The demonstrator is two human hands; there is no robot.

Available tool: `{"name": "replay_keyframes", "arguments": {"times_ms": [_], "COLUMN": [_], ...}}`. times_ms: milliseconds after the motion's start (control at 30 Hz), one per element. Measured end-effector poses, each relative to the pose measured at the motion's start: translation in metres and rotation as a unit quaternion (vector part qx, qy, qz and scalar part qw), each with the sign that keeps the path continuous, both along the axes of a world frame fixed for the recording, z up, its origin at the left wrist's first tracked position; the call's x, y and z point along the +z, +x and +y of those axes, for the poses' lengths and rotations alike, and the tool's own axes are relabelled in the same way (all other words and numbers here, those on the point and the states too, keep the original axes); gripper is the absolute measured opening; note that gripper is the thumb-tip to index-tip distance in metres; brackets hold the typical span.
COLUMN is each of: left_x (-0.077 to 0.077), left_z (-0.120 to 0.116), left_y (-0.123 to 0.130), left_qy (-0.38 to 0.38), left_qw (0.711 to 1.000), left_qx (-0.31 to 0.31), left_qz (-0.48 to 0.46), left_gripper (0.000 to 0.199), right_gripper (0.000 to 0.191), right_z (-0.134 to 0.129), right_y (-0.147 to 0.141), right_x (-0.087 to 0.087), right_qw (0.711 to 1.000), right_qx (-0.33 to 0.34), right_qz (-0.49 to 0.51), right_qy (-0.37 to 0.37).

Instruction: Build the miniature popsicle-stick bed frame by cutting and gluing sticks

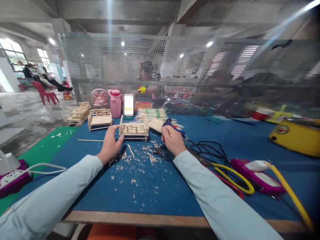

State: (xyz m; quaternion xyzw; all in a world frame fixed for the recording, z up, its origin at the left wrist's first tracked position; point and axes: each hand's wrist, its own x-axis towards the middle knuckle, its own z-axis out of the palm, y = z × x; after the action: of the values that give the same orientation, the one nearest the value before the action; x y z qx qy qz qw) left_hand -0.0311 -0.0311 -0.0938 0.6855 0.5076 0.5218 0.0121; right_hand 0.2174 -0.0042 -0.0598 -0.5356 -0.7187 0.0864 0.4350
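A small model bench made of thin wooden sticks (133, 129) stands on the blue table mat, its latticed back panel facing me. My left hand (111, 141) grips its left end, thumb at the near side and fingers behind. To the right of the bench, my right hand (173, 138) is closed around a blue glue gun (169, 122), which is partly hidden by the fingers. A gap separates this hand from the bench. Loose stick offcuts (151, 156) and pale scraps lie in front. Under my right wrist show the dark jaws of a cutting tool (159, 152).
Further stick models (100, 119) stand behind left, near a pink bottle (115, 104) and a lit phone (128, 105). Stick bundles (152, 113) lie at the back. Rightward are black cords (210, 146), yellow and red tool handles (241, 181), a purple power strip (260, 178) and a yellow pot (295, 136).
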Motion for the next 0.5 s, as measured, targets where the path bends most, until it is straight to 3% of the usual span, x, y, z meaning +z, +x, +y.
{"name": "replay_keyframes", "arguments": {"times_ms": [167,267,367,500], "left_x": [0.003,0.005,0.01,0.016], "left_z": [-0.006,-0.01,-0.012,-0.01], "left_y": [0.004,0.005,0.002,-0.007], "left_qy": [0.065,0.09,0.103,0.096], "left_qw": [0.997,0.993,0.993,0.995], "left_qx": [0.008,0.006,0.011,0.031], "left_qz": [0.048,0.072,0.063,0.025], "left_gripper": [0.035,0.036,0.035,0.032], "right_gripper": [0.04,0.012,0.021,0.012], "right_z": [0.002,0.004,0.001,-0.008], "right_y": [0.003,0.005,0.005,0.006], "right_x": [-0.001,-0.005,-0.004,0.007], "right_qw": [0.991,0.988,0.981,0.967], "right_qx": [-0.02,0.026,0.09,0.118], "right_qz": [-0.131,-0.152,-0.171,-0.213], "right_qy": [-0.009,-0.028,-0.03,-0.073]}}
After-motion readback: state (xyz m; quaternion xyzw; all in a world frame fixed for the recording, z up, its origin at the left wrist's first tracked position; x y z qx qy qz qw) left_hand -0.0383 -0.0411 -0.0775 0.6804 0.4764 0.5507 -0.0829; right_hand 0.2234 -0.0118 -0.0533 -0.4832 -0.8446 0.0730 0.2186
